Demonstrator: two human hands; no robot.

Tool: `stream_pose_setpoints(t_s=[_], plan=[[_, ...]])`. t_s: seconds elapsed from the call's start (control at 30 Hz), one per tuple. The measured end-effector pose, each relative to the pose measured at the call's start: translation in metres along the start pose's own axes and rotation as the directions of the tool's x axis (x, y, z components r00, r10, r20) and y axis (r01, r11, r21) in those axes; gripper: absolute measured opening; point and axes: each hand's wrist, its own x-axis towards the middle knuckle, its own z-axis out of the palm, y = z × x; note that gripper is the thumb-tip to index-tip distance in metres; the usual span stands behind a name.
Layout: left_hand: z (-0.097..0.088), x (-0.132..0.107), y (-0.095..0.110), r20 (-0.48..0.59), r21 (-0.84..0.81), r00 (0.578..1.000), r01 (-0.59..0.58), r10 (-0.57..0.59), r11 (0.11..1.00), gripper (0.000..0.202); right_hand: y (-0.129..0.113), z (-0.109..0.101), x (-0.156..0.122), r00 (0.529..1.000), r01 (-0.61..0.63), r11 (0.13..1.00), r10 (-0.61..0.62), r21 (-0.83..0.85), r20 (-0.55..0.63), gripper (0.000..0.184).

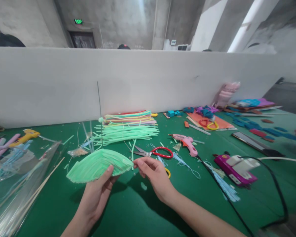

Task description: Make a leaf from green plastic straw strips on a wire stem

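My left hand [97,194] is closed on a light green fan-shaped piece [93,166], thumb on top and fingers underneath. The piece seems built from pipe cleaners laid side by side. At its right tip a single green pipe cleaner [133,149] stands up, its lower end pinched between the thumb and finger of my right hand [154,174]. Just beyond that hand lie red-handled scissors [161,152], blades apart. A bundle of green pipe cleaners [128,133] rests behind the piece, with a multicoloured bundle [130,118] farther back.
A pink glue gun [186,142] lies right of the scissors, its black cord running forward. Farther right sits a purple power strip [235,172] with plugs. Plastic wrap [37,184] and a yellow glue gun [27,135] occupy the left. A white partition [138,82] bounds the green table.
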Motion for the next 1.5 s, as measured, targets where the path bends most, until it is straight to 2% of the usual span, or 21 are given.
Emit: stream_pose_setpoints(t_s=[0.2, 0.33, 0.53, 0.67, 0.77, 0.9, 1.1, 1.17, 1.27, 1.4, 1.5], plan=[[0.000, 0.000, -0.001, 0.035, 0.065, 0.999, 0.009, -0.011, 0.998, 0.052, -0.001, 0.001, 0.000, 1.000, 0.008, 0.999, -0.007, -0.036, 0.008, 0.022], [-0.004, 0.000, -0.003, 0.052, 0.090, 0.999, -0.014, 0.009, 0.996, 0.056, -0.001, -0.003, 0.001, 1.000, 0.013, 0.992, -0.013, -0.129, 0.002, 0.024], [-0.004, -0.001, -0.003, -0.020, 0.187, 0.999, -0.044, 0.049, 0.981, 0.062, 0.000, -0.006, 0.003, 1.000, 0.011, 0.961, -0.014, -0.278, -0.009, 0.026], [-0.006, -0.002, -0.005, -0.102, 0.299, 0.988, -0.082, 0.117, 0.951, 0.055, 0.001, -0.006, 0.005, 1.000, 0.008, 0.939, -0.012, -0.344, -0.008, 0.025], [-0.009, 0.000, -0.006, -0.118, 0.347, 0.983, -0.091, 0.140, 0.933, 0.050, 0.001, -0.006, 0.004, 1.000, 0.018, 0.921, -0.024, -0.390, -0.012, 0.025], [-0.010, 0.002, -0.005, -0.113, 0.323, 0.985, -0.092, 0.134, 0.942, 0.051, 0.000, -0.011, 0.006, 0.997, 0.065, 0.926, -0.077, -0.372, -0.018, 0.030], [-0.006, 0.000, 0.002, -0.083, 0.188, 0.992, -0.079, 0.096, 0.979, 0.059, -0.002, -0.024, 0.013, 0.988, 0.102, 0.966, -0.126, -0.240, -0.090, 0.041], [-0.005, 0.000, 0.003, -0.064, 0.165, 0.994, -0.077, 0.088, 0.983, 0.062, -0.003, -0.025, 0.013, 0.989, 0.110, 0.958, -0.132, -0.264, -0.070, 0.046], [-0.005, 0.001, 0.001, -0.038, 0.151, 0.996, -0.070, 0.077, 0.986, 0.065, -0.005, -0.021, 0.010, 0.993, 0.106, 0.925, -0.119, -0.365, -0.013, 0.036], [-0.003, 0.000, 0.001, -0.030, 0.158, 0.996, -0.073, 0.079, 0.985, 0.067, -0.007, -0.012, 0.004, 0.994, 0.100, 0.916, -0.075, -0.390, 0.077, 0.023], [0.000, -0.002, 0.002, -0.041, 0.179, 0.997, -0.063, 0.071, 0.982, 0.066, -0.006, -0.009, 0.002, 0.996, 0.080, 0.913, -0.056, -0.399, 0.071, 0.019]])
